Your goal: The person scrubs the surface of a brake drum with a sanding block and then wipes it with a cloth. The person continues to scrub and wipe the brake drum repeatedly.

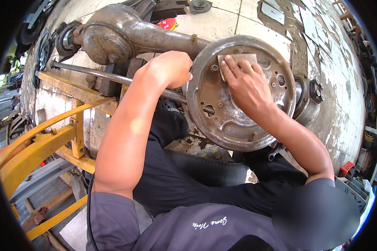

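Observation:
A round brown metal brake backing plate [234,138], rusty and scuffed with several holes, stands face toward me on the end of an axle housing [167,38]. My right hand [249,85] lies over a brownish square of sandpaper [251,58], pressing it with spread fingers against the plate's upper part. At the plate's left rim, my left hand [168,69] is closed, knuckles up. Its fingertips meet the edge, though most of its grip is hidden behind the wrist.
The axle's bulging differential housing [102,35] lies at upper left, above a thin metal rod [100,74]. A yellow metal frame [50,142] stands to my left. Beyond the plate's right side sits a hub part [308,96]. A red crate [346,168] is far right.

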A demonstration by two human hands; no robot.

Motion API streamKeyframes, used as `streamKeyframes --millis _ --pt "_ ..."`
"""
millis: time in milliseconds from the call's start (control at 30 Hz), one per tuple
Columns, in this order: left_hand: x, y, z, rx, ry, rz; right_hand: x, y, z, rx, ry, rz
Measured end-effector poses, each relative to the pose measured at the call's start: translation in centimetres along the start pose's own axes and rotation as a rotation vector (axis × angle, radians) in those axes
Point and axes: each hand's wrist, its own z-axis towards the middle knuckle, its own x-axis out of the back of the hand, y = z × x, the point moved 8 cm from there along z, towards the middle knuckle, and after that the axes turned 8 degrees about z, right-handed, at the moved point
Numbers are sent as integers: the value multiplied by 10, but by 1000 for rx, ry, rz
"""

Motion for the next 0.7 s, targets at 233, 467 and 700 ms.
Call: streamKeyframes --millis 233,467,700 --pt "1 -2 2 37 4 -6 3 3 0 15 24 19" --pt "-2 -1 1 50 -38 15 4 5 -7 17 -37 95" --pt "-4 -4 0 31 -51 -1 43 38 -1 -130 92 247"
